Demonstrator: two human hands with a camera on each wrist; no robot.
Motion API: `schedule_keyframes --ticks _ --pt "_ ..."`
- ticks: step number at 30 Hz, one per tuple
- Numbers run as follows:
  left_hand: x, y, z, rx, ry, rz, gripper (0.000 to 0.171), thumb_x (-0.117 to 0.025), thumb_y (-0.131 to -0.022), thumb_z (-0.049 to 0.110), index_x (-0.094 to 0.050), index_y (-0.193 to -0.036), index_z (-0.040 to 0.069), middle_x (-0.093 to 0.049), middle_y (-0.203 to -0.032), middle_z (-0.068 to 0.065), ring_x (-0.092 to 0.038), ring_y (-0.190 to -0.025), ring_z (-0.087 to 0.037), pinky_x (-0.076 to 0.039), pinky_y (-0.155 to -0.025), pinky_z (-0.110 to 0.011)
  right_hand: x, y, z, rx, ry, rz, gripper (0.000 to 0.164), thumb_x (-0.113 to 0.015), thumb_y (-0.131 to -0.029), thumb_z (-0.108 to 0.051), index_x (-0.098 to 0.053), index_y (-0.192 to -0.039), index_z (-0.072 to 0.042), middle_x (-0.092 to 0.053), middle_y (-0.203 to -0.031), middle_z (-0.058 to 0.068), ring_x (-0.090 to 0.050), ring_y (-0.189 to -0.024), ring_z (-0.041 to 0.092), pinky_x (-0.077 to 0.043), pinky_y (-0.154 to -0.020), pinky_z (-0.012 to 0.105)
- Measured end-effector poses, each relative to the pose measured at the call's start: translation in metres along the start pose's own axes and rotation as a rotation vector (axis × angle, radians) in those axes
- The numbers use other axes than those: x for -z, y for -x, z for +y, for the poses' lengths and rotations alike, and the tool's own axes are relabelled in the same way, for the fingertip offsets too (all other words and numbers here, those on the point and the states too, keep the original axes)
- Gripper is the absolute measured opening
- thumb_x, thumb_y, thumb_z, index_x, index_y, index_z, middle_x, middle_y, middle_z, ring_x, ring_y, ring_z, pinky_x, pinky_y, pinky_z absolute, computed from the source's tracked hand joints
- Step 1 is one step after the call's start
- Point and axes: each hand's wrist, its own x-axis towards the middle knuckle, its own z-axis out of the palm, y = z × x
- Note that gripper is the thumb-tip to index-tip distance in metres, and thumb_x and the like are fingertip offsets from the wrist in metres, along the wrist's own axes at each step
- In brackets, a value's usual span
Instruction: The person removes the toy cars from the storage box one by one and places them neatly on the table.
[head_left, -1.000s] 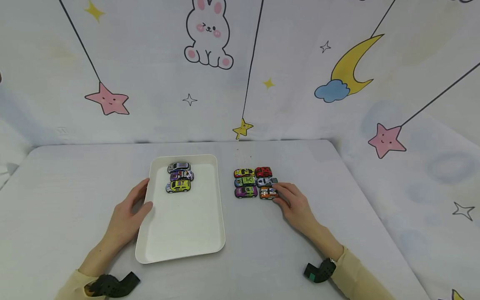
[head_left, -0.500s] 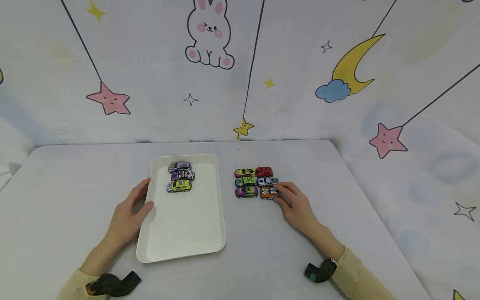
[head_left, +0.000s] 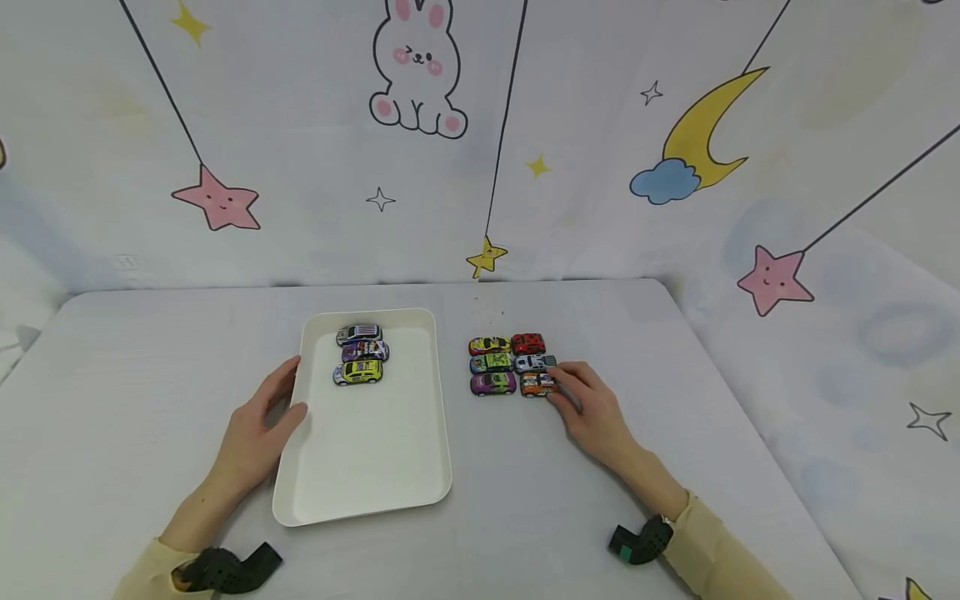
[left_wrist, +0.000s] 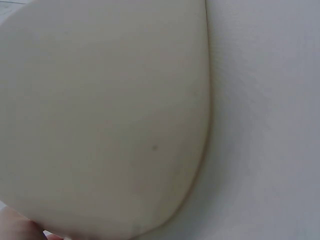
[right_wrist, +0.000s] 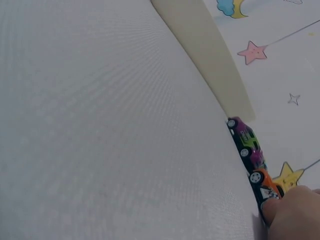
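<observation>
- Head view: six toy cars on the tabletop (head_left: 517, 517), two columns of three, between tray (head_left: 363, 450) and right hand (head_left: 596, 417).
- Right hand: narrow grip, thumb and index finger at either side of the orange car (head_left: 536, 384), at its right end. That car is nearest of its column to the person.
- Silver car (head_left: 530, 363) sits just beyond the orange one, close to the index fingertip; can't tell if they touch. Red car (head_left: 528, 343) is past that, farther from the hand.
- Left column, one car farther from the right hand: purple-green car (head_left: 492, 383), green car (head_left: 491, 363), yellow car (head_left: 490, 345).
- Left hand (head_left: 251, 437): thumb and fingers spread wide along the tray's left edge, thumb over the rim, well apart from the orange car.
- Tray holds three more toy cars stacked in a column near its far left corner: grey, purple-white, and yellow-green nearest the person.
- Right wrist view: thumb against the orange car's side, purple-green car just ahead of it.
- Left wrist view: mostly tray; a bit of hand at the lower left corner.
</observation>
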Motion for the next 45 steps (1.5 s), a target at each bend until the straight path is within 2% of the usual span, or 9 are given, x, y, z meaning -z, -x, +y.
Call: schedule_keyframes --ticks 10,14,19,23,29,34,40,43,45 --pt "0.001 0.0 0.002 0.007 -0.001 -0.001 0.062 -0.058 -0.1 0.017 -0.035 -0.156 0.026 -0.051 -0.147 -0.02 -0.045 -0.135 -0.007 -0.023 -0.097 -0.003 0.0 -0.001 0.0 0.022 -0.03 0.044 0.041 -0.076 -0.084 0.0 -0.067 -0.123 0.0 -0.063 -0.12 0.013 -0.061 -0.111 0.027 -0.041 -0.1 0.021" --pt "0.0 0.0 0.001 0.001 0.004 0.005 0.062 -0.058 -0.099 0.016 -0.035 -0.156 0.025 -0.051 -0.147 -0.02 -0.045 -0.134 -0.003 -0.024 -0.097 -0.002 0.0 -0.001 -0.001 0.031 -0.043 0.074 0.041 -0.076 -0.083 0.0 -0.067 -0.123 0.0 -0.063 -0.12 0.014 -0.061 -0.111 0.028 -0.04 -0.101 0.019" --pt "-0.001 0.001 0.0 0.004 0.003 0.002 0.062 -0.058 -0.099 0.016 -0.035 -0.156 0.025 -0.051 -0.147 -0.019 -0.045 -0.132 0.0 -0.025 -0.095 -0.002 0.0 -0.006 -0.005 0.083 -0.052 0.148 0.041 -0.075 -0.08 0.005 -0.067 -0.12 0.004 -0.063 -0.119 0.017 -0.06 -0.11 0.03 -0.039 -0.101 0.02" --pt "0.0 0.002 0.0 0.007 -0.008 0.001 0.062 -0.058 -0.1 0.017 -0.034 -0.156 0.026 -0.051 -0.148 -0.019 -0.045 -0.134 -0.004 -0.024 -0.095 -0.002 -0.003 -0.017 -0.016 0.13 -0.058 0.156 0.043 -0.074 -0.08 0.006 -0.066 -0.121 0.005 -0.062 -0.121 0.018 -0.059 -0.112 0.03 -0.042 -0.097 0.023" --pt "0.0 0.001 0.001 0.003 0.008 0.003 0.062 -0.058 -0.1 0.015 -0.035 -0.156 0.027 -0.051 -0.148 -0.018 -0.045 -0.131 0.002 -0.026 -0.094 -0.001 -0.016 -0.041 -0.045 0.195 -0.107 0.091 0.039 -0.072 -0.085 0.0 -0.064 -0.123 0.004 -0.06 -0.125 0.016 -0.057 -0.115 0.028 -0.047 -0.09 0.03" --pt "-0.001 0.0 0.001 0.011 0.003 -0.001 0.062 -0.057 -0.1 0.017 -0.034 -0.156 0.028 -0.051 -0.148 -0.018 -0.046 -0.131 0.0 -0.025 -0.095 -0.001 -0.028 -0.063 -0.074 0.256 -0.097 0.009 0.039 -0.074 -0.086 -0.005 -0.065 -0.124 0.001 -0.06 -0.125 0.014 -0.057 -0.115 0.026 -0.051 -0.092 0.037" --pt "-0.001 0.0 0.0 0.0 0.019 0.003 0.061 -0.058 -0.1 0.016 -0.036 -0.156 0.024 -0.051 -0.148 -0.019 -0.04 -0.126 0.014 -0.025 -0.095 -0.001 -0.041 -0.086 -0.099 0.237 -0.071 -0.155 0.038 -0.071 -0.092 -0.015 -0.063 -0.128 -0.005 -0.059 -0.126 0.009 -0.055 -0.117 0.021 -0.049 -0.096 0.033" --pt "-0.001 0.0 0.001 -0.006 0.014 0.007 0.061 -0.058 -0.1 0.015 -0.036 -0.156 0.023 -0.051 -0.148 -0.019 -0.04 -0.126 0.014 -0.025 -0.095 0.0 -0.05 -0.097 -0.109 0.228 -0.056 -0.215 0.036 -0.069 -0.094 -0.019 -0.064 -0.128 -0.006 -0.059 -0.126 0.007 -0.055 -0.117 0.02 -0.048 -0.097 0.032" --pt "-0.001 0.0 0.001 -0.002 0.007 0.005 0.061 -0.058 -0.1 0.016 -0.035 -0.156 0.023 -0.051 -0.148 -0.019 -0.042 -0.129 0.009 -0.025 -0.095 -0.001 -0.056 -0.103 -0.115 0.238 -0.06 -0.244 0.035 -0.069 -0.095 -0.02 -0.064 -0.127 -0.006 -0.059 -0.126 0.007 -0.055 -0.117 0.02 -0.048 -0.096 0.032"
